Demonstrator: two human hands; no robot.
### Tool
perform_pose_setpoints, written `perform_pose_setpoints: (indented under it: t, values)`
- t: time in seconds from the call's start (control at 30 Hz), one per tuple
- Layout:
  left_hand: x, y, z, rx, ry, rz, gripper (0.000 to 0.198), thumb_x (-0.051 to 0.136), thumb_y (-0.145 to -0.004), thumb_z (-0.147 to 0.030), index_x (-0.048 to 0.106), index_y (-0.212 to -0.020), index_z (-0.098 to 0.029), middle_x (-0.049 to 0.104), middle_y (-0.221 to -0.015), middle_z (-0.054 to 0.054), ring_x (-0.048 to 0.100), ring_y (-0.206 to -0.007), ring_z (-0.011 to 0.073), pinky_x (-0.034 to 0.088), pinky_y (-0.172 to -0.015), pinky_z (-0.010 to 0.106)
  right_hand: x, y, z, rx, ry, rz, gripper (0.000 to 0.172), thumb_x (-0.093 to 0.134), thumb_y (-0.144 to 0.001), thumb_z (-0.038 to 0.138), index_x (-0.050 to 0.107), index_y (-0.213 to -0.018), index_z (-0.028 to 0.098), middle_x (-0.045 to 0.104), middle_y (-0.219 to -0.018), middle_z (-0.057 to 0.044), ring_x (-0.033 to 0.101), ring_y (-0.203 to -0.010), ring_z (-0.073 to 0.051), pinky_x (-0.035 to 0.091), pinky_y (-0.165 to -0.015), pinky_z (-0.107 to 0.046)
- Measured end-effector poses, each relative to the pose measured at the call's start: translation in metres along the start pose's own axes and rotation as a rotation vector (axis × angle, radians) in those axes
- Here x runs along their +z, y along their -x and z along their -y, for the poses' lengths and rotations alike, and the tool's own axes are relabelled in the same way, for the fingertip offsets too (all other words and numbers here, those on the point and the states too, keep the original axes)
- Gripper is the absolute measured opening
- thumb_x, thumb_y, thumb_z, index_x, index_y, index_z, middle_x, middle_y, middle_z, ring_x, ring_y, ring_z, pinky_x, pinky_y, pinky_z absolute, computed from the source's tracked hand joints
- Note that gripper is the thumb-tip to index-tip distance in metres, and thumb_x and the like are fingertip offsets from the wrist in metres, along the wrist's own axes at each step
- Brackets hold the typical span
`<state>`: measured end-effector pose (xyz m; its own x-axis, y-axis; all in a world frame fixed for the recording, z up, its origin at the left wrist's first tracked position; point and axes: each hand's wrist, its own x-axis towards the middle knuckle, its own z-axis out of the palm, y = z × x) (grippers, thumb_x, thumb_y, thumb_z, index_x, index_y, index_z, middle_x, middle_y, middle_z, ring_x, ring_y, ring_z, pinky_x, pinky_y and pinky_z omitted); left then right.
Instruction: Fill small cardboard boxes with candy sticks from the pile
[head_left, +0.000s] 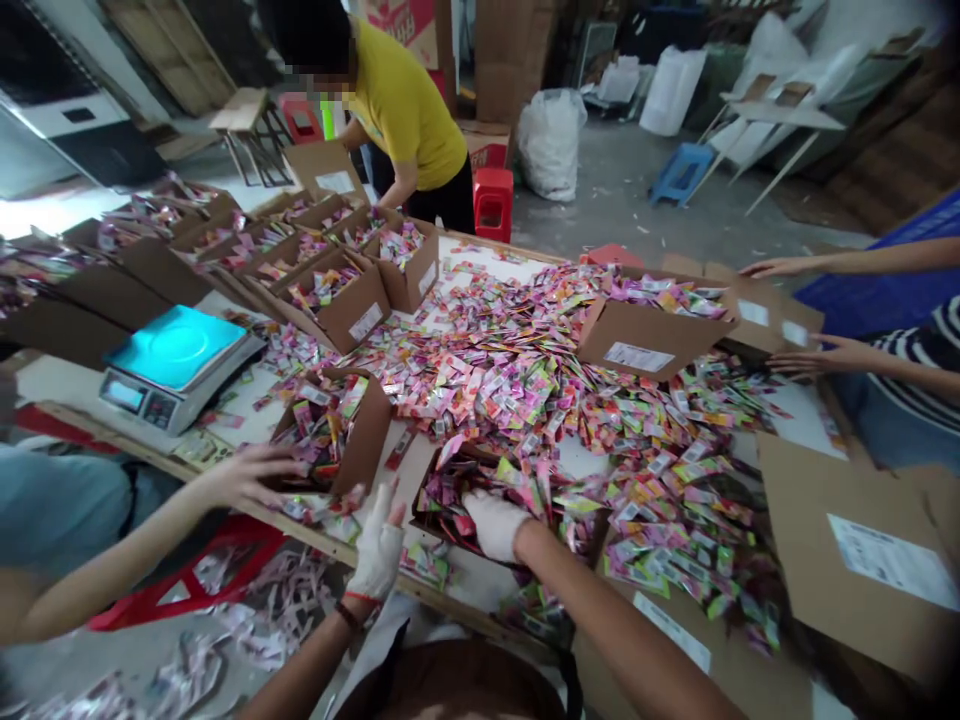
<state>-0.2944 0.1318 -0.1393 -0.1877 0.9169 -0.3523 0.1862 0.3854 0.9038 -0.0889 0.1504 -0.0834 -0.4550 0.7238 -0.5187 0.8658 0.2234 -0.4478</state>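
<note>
My left hand (pixel 377 550), in a white glove that leaves the fingertips bare, is raised at the table's front edge. Its fingers are apart and it holds nothing. My right hand (pixel 491 525), also in a white glove, reaches palm down into an open cardboard box (pixel 604 530) of small colourful packets (pixel 540 480). Its fingertips are hidden among the packets, so I cannot see whether it grips any. Beyond that box a large heap of the same packets (pixel 487 380) covers the table. A single reddish packet (pixel 400 449) lies between my box and the box to its left.
A co-worker's hand (pixel 247 475) touches a filled box (pixel 367 430) at left. Another person's hands (pixel 806 360) are beside a filled box (pixel 652 340) at right. A scale (pixel 180 365), several filled boxes (pixel 352 310) and a person in yellow (pixel 409 100) are farther off.
</note>
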Motion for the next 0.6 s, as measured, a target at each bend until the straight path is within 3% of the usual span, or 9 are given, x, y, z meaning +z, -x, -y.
perform_pose_setpoints:
  t: [0.07,0.13,0.17,0.2,0.27,0.37,0.47,0.53,0.6]
  values:
    - [0.0,0.003,-0.026,0.435,-0.334,0.146,0.038,0.057,-0.082,-0.032,0.06,-0.119,-0.023,0.046,-0.141,0.008,0.035,-0.134,0.0272,0.023,-0.114,0.036,-0.02,0.039,-0.011,-0.094,-0.214,-0.091,0.051,0.057,-0.071,0.011,0.054,-0.122,0.017,0.056,-0.127,-0.01,0.053,-0.116,-0.022,0.041,-0.101,-0.031]
    - [0.008,0.005,-0.051,0.692,-0.701,0.356,0.034,0.055,-0.082,-0.031,0.063,-0.114,-0.023,0.051,-0.135,0.01,0.045,-0.123,0.0298,0.03,-0.107,0.043,-0.038,0.084,-0.034,-0.07,-0.457,-0.206,0.03,0.053,-0.076,0.018,0.063,-0.104,0.023,0.064,-0.11,-0.003,0.057,-0.105,-0.018,0.044,-0.095,-0.028]
    - [0.015,0.005,-0.062,0.756,-0.863,0.444,0.033,0.053,-0.082,-0.029,0.063,-0.112,-0.022,0.055,-0.13,0.011,0.05,-0.115,0.03,0.036,-0.101,0.045,-0.044,0.103,-0.048,0.021,-0.49,-0.251,0.023,0.05,-0.08,0.023,0.064,-0.097,0.023,0.065,-0.101,-0.003,0.06,-0.097,-0.018,0.047,-0.09,-0.029]
    - [0.023,0.003,-0.072,0.791,-1.002,0.509,0.033,0.052,-0.08,-0.027,0.063,-0.11,-0.02,0.059,-0.122,0.013,0.054,-0.106,0.0298,0.04,-0.093,0.046,-0.046,0.118,-0.062,0.142,-0.477,-0.312,0.027,0.049,-0.081,0.026,0.062,-0.104,0.022,0.064,-0.104,-0.005,0.06,-0.097,-0.02,0.048,-0.089,-0.031]
    - [0.04,-0.002,-0.084,0.786,-1.229,0.601,0.033,0.054,-0.075,-0.025,0.063,-0.105,-0.015,0.063,-0.104,0.016,0.059,-0.091,0.03,0.044,-0.081,0.046,-0.04,0.128,-0.079,0.378,-0.298,-0.402,0.052,0.058,-0.072,0.026,0.052,-0.123,0.015,0.057,-0.12,-0.013,0.055,-0.108,-0.026,0.046,-0.093,-0.038]
    - [0.059,-0.012,-0.09,0.731,-1.376,0.736,0.035,0.057,-0.068,-0.024,0.064,-0.099,-0.009,0.064,-0.095,0.02,0.062,-0.083,0.0331,0.047,-0.071,0.045,-0.01,0.102,-0.067,0.476,0.095,-0.415,0.067,0.064,-0.068,0.023,0.046,-0.131,0.01,0.037,-0.143,-0.022,0.033,-0.132,-0.037,0.026,-0.108,-0.053]
    - [0.054,-0.017,-0.087,0.684,-1.315,0.782,0.036,0.058,-0.068,-0.022,0.064,-0.102,-0.011,0.065,-0.097,0.018,0.064,-0.083,0.0304,0.049,-0.068,0.039,0.023,0.054,-0.03,0.228,0.225,-0.301,0.054,0.051,-0.082,0.021,0.047,-0.135,0.012,0.029,-0.15,-0.019,0.019,-0.14,-0.036,0.005,-0.112,-0.059]
    - [0.039,-0.02,-0.083,0.697,-1.183,0.694,0.031,0.052,-0.073,-0.019,0.064,-0.103,-0.017,0.065,-0.101,0.012,0.064,-0.087,0.0249,0.05,-0.073,0.034,0.034,0.027,-0.016,0.089,0.137,-0.154,0.05,0.045,-0.084,0.016,0.05,-0.133,0.013,0.037,-0.146,-0.017,0.026,-0.138,-0.033,0.012,-0.114,-0.054]
    - [0.022,-0.027,-0.08,0.703,-1.002,0.526,0.032,0.046,-0.08,-0.018,0.063,-0.107,-0.023,0.064,-0.108,0.008,0.061,-0.096,0.0207,0.049,-0.081,0.032,0.034,0.006,-0.019,0.083,0.025,-0.02,0.043,0.044,-0.082,0.013,0.06,-0.121,0.013,0.055,-0.131,-0.016,0.047,-0.125,-0.03,0.033,-0.107,-0.044]
